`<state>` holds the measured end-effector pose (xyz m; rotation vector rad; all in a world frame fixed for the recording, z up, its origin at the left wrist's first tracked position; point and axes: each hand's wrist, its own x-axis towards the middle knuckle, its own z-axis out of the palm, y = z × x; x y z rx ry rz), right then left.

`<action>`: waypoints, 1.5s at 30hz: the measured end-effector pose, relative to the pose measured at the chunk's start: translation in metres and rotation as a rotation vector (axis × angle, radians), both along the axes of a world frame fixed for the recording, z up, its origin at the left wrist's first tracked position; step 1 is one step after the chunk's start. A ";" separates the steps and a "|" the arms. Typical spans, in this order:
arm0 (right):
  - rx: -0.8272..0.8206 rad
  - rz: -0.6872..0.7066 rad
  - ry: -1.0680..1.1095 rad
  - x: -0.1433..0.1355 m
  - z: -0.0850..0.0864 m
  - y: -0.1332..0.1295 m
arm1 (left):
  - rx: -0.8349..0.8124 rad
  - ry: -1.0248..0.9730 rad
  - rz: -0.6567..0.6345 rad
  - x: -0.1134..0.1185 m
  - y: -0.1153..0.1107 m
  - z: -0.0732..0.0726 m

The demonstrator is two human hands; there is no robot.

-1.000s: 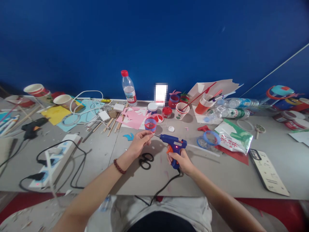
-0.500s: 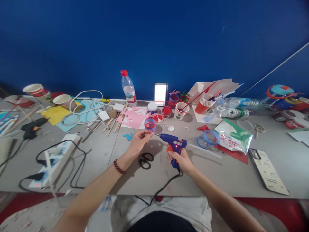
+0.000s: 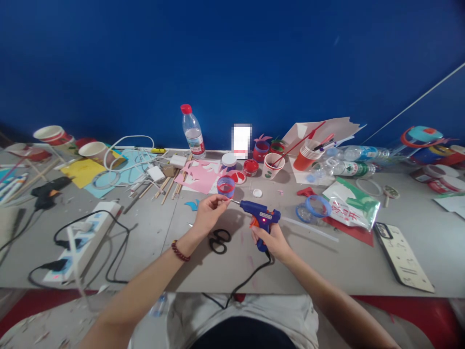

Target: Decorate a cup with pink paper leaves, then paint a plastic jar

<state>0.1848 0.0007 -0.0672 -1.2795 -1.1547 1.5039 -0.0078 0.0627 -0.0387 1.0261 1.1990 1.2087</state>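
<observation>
My right hand (image 3: pixel 271 238) is wrapped round the handle of a blue hot glue gun (image 3: pixel 258 213), fingers at its orange trigger. A red light glows on its side, and a clear glue stick (image 3: pixel 312 229) sticks out of its back. The metal nozzle points left at the fingertips of my left hand (image 3: pixel 211 212), which are pinched together; what they hold is too small to make out. Just beyond those fingertips stands a small blue and red ring-shaped piece (image 3: pixel 225 186). Black-handled scissors (image 3: pixel 220 241) lie below, partly behind my left wrist. Blue cut scraps (image 3: pixel 191 206) rest beside the left hand.
A white power strip (image 3: pixel 85 242) with cords lies at left, near another black glue gun (image 3: pixel 53 191). Along the back stand a plastic bottle (image 3: pixel 193 133), paint jars (image 3: pixel 250 167) and paper cups (image 3: pixel 273 166). A phone (image 3: pixel 404 257) lies at right. The glue gun's cord (image 3: pixel 249 279) runs over the front edge.
The glue gun has shifted very slightly left toward my left fingertips. Its glue stick shows a little further to the right. Both hands keep nearly the same place.
</observation>
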 end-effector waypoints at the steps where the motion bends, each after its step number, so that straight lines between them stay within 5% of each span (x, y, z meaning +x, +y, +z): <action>1: 0.000 -0.002 -0.009 0.000 -0.001 0.000 | 0.005 0.001 0.000 0.000 0.000 -0.001; 45: 0.048 -0.022 0.067 -0.003 0.002 -0.001 | -0.036 -0.009 -0.017 0.000 -0.001 -0.003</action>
